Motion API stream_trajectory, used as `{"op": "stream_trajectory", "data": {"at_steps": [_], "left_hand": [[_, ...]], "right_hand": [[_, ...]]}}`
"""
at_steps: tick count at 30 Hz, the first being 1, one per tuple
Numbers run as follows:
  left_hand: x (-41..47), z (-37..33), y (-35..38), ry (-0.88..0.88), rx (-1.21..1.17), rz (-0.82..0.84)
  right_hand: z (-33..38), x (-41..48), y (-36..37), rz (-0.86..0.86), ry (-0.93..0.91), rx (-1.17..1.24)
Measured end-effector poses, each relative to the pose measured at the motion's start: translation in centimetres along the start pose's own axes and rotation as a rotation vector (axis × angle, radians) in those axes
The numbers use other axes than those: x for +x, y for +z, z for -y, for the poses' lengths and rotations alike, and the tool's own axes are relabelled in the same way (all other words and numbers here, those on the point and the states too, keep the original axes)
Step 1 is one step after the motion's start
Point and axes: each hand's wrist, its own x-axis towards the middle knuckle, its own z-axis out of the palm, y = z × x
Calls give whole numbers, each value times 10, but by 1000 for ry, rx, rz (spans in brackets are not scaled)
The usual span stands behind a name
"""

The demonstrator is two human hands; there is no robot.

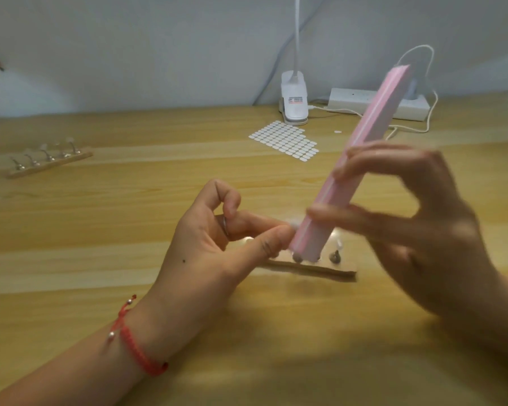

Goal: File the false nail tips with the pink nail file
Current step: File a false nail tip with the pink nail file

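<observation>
My right hand (417,227) grips the long pink nail file (361,150) between thumb and fingers, tilted up toward the far right. The file's lower end sits against a small clear false nail tip (292,222), which my left hand (214,244) pinches between thumb and forefinger. The right hand and file are motion-blurred. Under both hands lies a wooden nail holder (314,269) with small metal stands on it; what those stands carry is hard to tell.
A second wooden holder (49,161) with several metal stands and clear tips lies at the far left. A sheet of white oval stickers (285,140), a white clip lamp (294,98) and a white power strip (373,104) with cables sit at the back.
</observation>
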Motion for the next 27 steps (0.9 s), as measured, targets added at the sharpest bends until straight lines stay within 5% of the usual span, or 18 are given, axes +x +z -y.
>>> {"op": "stream_trajectory", "data": {"at_steps": [11, 17, 27], "left_hand": [[-1, -1, 1, 9, -32, 2], [-1, -3, 3, 11, 35, -31], [0, 1, -2, 51, 67, -34]], "right_hand": [[15, -5, 10, 52, -46, 109], [-39, -5, -7, -56, 387, 50], [3, -5, 4, 49, 52, 40]]}}
